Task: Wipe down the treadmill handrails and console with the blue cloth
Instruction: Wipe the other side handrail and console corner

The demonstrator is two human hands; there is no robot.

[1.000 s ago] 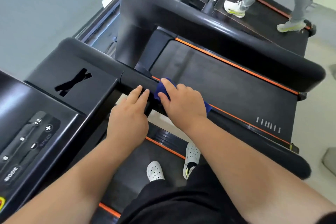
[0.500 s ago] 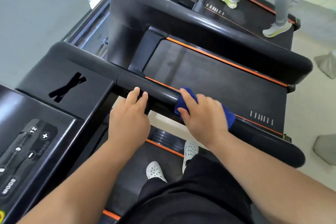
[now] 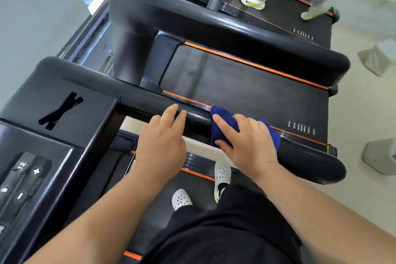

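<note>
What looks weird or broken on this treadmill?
Only the ragged black X-shaped mark on the flat panel left of the handrail: it looks stuck or painted on, maybe covering something. Nothing seems spilled or broken; the blue cloth sits under the right hand.

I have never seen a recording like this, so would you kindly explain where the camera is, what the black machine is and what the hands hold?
The camera sits on a person's head, looking down at their own arms. They stand on a treadmill; the thick black bar is its handrail, and the console with buttons lies lower left. The right hand wraps a blue cloth round the handrail to wipe it. The left hand rests on the bar, holding nothing. Beyond lies a second treadmill, and another person's shoes show on a third.
</note>
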